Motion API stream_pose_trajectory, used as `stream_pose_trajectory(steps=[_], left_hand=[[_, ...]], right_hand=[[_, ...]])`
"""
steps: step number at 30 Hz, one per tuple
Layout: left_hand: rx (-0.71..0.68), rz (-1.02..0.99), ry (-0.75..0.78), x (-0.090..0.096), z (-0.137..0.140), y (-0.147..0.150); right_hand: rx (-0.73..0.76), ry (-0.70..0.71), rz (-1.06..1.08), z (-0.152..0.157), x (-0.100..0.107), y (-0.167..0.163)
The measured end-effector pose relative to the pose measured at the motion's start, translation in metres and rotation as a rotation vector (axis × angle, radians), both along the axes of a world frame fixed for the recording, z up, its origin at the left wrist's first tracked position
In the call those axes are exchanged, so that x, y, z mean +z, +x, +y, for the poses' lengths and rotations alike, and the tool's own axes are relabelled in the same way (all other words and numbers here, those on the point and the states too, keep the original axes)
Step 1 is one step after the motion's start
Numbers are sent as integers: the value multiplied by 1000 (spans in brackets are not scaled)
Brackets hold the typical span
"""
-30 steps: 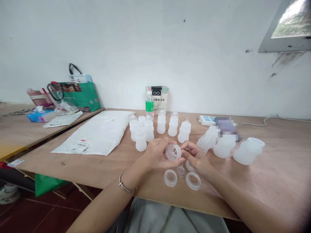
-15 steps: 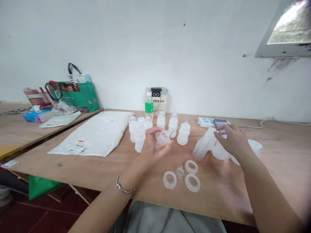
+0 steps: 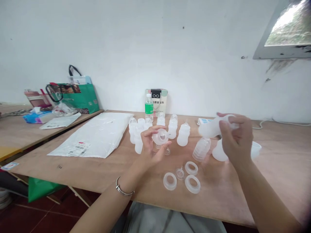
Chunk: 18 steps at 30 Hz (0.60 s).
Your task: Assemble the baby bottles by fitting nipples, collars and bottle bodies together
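Between the thumb and fingers of my left hand is a translucent bottle collar with a nipple, its open underside turned towards me. My right hand is closed around a white baby bottle body, raised above the table and tilted on its side. Several baby bottles with nipples stand upright behind my left hand. Below my hands lie loose collar rings and a clear nipple. A stack of clear caps leans under the raised bottle, and another white bottle body lies beside it.
A white plastic mailer covers the table's left part. A water bottle and a paper bag stand against the wall. A power strip sits at the back right. A green bag is on the neighbouring table.
My right hand has picked up a bottle body from the right-hand group and raised it. My left hand has turned the collar so that its underside faces me.
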State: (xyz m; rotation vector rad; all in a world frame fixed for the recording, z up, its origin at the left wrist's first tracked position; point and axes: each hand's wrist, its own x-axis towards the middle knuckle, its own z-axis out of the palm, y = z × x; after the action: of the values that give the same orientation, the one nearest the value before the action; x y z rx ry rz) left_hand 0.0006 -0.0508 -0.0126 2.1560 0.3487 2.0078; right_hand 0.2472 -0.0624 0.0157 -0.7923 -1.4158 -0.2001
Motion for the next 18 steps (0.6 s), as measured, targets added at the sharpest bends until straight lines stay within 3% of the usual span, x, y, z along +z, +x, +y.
stream_pose_trajectory(steps=[5,10,13,18], left_hand=[[-113,21,-113,-6,-2,-2],[-289,1,-180,-17,1,4],[-349,136,-269,-19,1,7],[-289,355,-351,-8,-4,7]], right_hand=[[248,-184,-205,-9,-9,-60],[535,-487,-112,-10,-30,-99],[567,-445,-94,-9,-40,-103],[411,-350,-135,-5,-51,-94]])
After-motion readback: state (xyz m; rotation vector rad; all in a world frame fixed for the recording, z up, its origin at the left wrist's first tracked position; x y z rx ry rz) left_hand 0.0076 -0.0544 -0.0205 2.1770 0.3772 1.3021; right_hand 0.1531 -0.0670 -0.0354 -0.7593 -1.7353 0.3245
